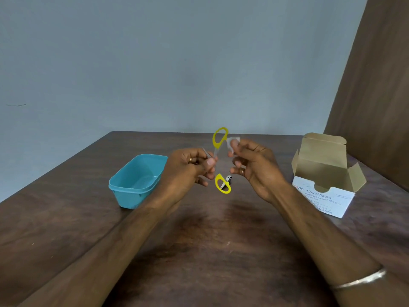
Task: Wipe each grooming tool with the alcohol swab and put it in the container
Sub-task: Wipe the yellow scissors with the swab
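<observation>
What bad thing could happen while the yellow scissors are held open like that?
The scissors are spread open, and the left hand grips them at the blades, so a slip might nick a finger. The right hand pinches only a small swab, so wiping along an edge could bring its fingertips onto the metal. The scissors are held in the air, beside the blue container, not over it; if dropped, they would likely hit the table.

Plain room: bare grey-blue wall (177, 63), dark wooden table (199, 240).
</observation>
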### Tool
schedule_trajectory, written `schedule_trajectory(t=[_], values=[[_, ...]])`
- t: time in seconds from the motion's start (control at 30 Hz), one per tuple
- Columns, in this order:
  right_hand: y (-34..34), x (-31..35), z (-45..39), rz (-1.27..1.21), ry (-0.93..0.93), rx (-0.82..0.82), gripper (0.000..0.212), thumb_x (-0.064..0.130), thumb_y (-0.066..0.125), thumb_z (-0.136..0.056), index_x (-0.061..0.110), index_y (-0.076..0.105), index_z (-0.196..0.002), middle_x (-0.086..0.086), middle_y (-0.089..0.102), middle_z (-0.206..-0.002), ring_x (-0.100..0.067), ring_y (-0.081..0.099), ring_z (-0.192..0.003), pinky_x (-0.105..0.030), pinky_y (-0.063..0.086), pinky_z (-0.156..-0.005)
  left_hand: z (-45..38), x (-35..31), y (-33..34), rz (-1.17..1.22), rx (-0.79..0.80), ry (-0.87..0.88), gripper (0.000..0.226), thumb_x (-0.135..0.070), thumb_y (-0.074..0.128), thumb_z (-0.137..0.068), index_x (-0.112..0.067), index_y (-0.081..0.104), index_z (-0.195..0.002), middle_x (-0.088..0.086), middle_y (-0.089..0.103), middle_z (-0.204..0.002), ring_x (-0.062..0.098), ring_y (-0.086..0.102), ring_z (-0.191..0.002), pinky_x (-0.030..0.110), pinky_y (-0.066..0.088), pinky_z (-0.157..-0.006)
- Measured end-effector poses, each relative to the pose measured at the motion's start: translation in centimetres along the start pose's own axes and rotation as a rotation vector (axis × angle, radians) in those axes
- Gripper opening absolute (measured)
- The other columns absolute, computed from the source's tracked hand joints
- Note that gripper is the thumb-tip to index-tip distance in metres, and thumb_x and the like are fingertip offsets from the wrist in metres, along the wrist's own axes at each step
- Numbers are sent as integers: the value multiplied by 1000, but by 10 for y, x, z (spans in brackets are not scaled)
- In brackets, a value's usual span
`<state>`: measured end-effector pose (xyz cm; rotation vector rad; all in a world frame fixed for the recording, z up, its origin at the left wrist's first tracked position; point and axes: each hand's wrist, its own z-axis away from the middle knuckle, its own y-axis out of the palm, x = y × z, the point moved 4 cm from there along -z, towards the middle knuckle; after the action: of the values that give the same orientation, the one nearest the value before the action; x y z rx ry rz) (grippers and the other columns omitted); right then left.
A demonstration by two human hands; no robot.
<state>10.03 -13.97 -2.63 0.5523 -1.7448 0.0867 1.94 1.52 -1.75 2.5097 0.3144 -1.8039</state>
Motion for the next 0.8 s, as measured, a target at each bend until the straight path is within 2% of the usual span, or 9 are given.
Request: schedule_trajectory(t=[0.1,0.17,0.33,0.47,0.6,0.8], values=[[0,-1,2,309,-26,19,12,17,74,-86,9,77,-95,0,69,-70,-12,46,-47,-25,46,-50,-2,-1,-3,-3,-48,36,10,-4,63,-92,2,68,-86,7,64,-64,13,62,-59,27,52,-54],[5,-4,3,365,5,57,17,15,75,-86,3,75,-98,2,70,-65,-12,49,-45,-24,45,-48,-2,-1,-5,-23,-65,58,9,-4,63,-91,3,68,-88,6,65,-64,14,61,-59,27,52,-54],[13,-5,5,385,28,148,3,19,76,-84,21,75,-83,2,73,-68,-11,60,-48,-25,49,-52,-3,-1,-8,-80,-73,85,10,-6,64,-92,-6,69,-83,7,66,-67,17,62,-62,32,52,-56],[12,-4,6,388,98,210,10,24,75,-86,15,76,-88,1,71,-75,-12,59,-57,-32,52,-61,-5,0,-10,-75,-80,94,9,-7,64,-92,-5,69,-84,7,66,-68,18,62,-61,35,53,-58],[14,-5,8,369,164,269,11,26,76,-83,16,79,-87,-3,68,-78,-14,52,-63,-34,54,-63,-5,-1,-11,-84,-84,109,9,-6,64,-91,-6,69,-85,6,66,-68,16,62,-60,32,54,-56],[13,-4,7,441,158,294,13,29,75,-85,17,78,-81,1,65,-67,-14,52,-57,-31,51,-61,-5,-1,-10,-102,-78,152,14,-4,64,-91,-13,69,-81,5,66,-66,15,61,-60,32,54,-55]])
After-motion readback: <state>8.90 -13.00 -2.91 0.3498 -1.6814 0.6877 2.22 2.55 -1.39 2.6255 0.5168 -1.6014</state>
